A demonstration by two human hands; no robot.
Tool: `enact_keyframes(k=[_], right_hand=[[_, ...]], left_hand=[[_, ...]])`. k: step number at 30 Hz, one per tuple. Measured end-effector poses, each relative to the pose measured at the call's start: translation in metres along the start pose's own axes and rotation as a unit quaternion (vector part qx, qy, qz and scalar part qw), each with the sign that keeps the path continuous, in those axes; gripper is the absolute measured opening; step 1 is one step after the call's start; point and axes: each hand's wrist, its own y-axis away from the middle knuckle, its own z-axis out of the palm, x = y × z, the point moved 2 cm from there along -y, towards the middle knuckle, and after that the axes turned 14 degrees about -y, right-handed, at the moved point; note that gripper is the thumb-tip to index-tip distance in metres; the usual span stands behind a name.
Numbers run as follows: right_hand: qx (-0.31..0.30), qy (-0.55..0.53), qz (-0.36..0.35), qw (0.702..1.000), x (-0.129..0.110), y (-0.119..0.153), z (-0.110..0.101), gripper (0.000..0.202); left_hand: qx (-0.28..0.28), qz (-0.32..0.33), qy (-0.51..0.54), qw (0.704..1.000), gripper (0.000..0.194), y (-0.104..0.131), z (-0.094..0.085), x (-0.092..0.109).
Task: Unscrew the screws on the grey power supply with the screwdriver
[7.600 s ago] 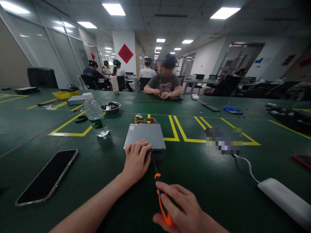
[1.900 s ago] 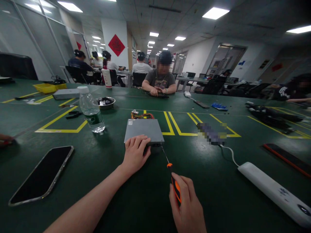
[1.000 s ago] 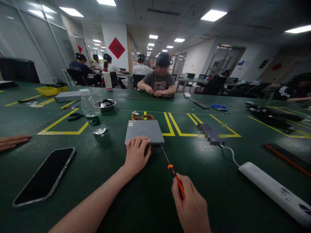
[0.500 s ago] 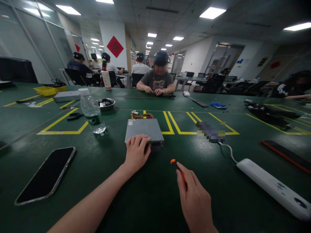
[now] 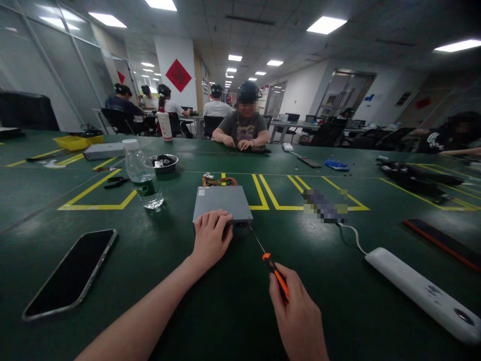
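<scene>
A grey metal computer power supply lies on the green table, with a bundle of coloured wires at its far side. My left hand grips its near edge, fingers over the top and thumb at the front face. In my right hand is a screwdriver with an orange and black handle. The thin shaft slants up and left, its tip at the near right corner of the power supply. Whether the tip sits in a screw is too small to tell.
Left of the power supply stands a water bottle, with a metal bowl behind it. A phone lies at the near left. To the right are a white power bank-like device with a cable and a dark, orange-edged slab. A person sits opposite.
My right hand has shifted slightly, and more of the screwdriver's handle now shows, its orange side turned up. My left hand and the power supply stay in place.
</scene>
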Motion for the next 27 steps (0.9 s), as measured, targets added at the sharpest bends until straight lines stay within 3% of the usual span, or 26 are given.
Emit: enact_keyframes(k=[5,11,17,27], right_hand=[[-0.010,-0.022,-0.046,0.999,-0.014,0.001,0.009,0.029],[-0.026,-0.021,-0.025,0.999,-0.012,-0.004,0.018,0.030],[-0.018,0.000,-0.027,0.999,-0.008,-0.004,0.020,0.033],[0.007,0.025,-0.054,0.998,-0.022,-0.014,0.014,0.028]], left_hand=[[0.007,0.001,-0.001,1.000,0.020,0.000,0.000,0.001],[0.010,0.007,0.001,1.000,0.020,-0.001,-0.001,0.000],[0.015,0.004,-0.004,1.000,0.019,-0.001,-0.001,0.001],[0.018,0.010,-0.017,1.000,0.020,0.000,0.000,0.000]])
